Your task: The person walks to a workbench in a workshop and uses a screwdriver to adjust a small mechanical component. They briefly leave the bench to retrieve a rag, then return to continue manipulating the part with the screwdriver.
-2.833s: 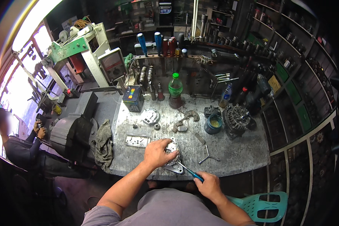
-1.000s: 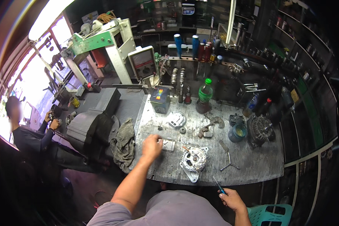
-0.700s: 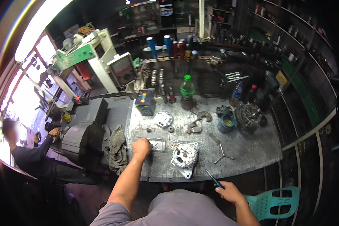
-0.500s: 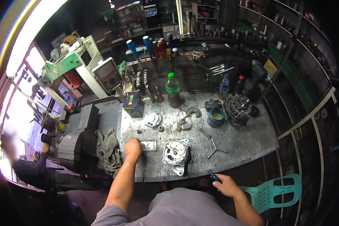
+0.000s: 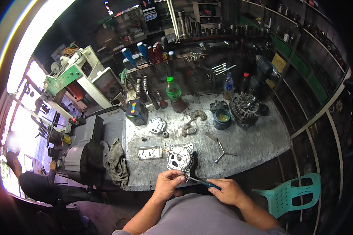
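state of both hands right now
Left hand: curled by the tip of the screwdriver; grip cannot be told.
Right hand: closed, holding the screwdriver.

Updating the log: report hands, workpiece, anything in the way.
Right hand gripping screwdriver; left hand at its tip. Round metal part on bench, near edge partly hidden. Clear box close on its left.

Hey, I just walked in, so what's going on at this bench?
A person's right hand holds a slim teal-blue-handled screwdriver, its shaft reaching the thumb and fingers of their left hand; whether those pinch something small is hard to tell. Just beyond, a round silver metal housing lies on the worn grey bench, with a clear rectangular tray of small dark bits to its left.
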{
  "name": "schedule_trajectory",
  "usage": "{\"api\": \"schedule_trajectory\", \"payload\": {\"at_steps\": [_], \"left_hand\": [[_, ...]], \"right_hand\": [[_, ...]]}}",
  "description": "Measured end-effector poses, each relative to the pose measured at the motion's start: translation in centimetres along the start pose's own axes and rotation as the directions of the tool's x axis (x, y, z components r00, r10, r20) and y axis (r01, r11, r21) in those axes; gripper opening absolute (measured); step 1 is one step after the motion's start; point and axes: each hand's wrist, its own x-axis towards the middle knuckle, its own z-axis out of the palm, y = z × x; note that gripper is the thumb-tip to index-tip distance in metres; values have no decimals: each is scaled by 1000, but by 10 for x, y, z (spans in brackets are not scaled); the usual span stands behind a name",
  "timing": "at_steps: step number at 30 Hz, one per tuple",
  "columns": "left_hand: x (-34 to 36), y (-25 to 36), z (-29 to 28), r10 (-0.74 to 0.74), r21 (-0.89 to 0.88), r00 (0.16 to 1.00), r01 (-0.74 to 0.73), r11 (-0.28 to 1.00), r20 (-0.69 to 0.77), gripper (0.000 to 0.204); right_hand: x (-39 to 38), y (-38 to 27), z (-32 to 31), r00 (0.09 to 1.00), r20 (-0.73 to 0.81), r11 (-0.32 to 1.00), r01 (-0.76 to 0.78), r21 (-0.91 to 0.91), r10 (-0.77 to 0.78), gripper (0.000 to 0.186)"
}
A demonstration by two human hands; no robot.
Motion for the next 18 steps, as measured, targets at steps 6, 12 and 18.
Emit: {"api": "schedule_trajectory", "payload": {"at_steps": [6, 12, 18], "left_hand": [[-8, -4, 2, 64, -11, 998, -64, 998, -1, 17], [-11, -8, 7, 58, -56, 997, -62, 997, -58, 15], [-11, -10, 11, 71, -30, 994, -74, 997, -78, 15]], "right_hand": [[7, 4, 1, 998, 53, 999, 43, 3, -43, 39], [9, 5, 1, 996, 64, 998, 64, -10, -63, 39], [8, 3, -1, 997, 65, 998, 52, -25, -50, 39]]}}
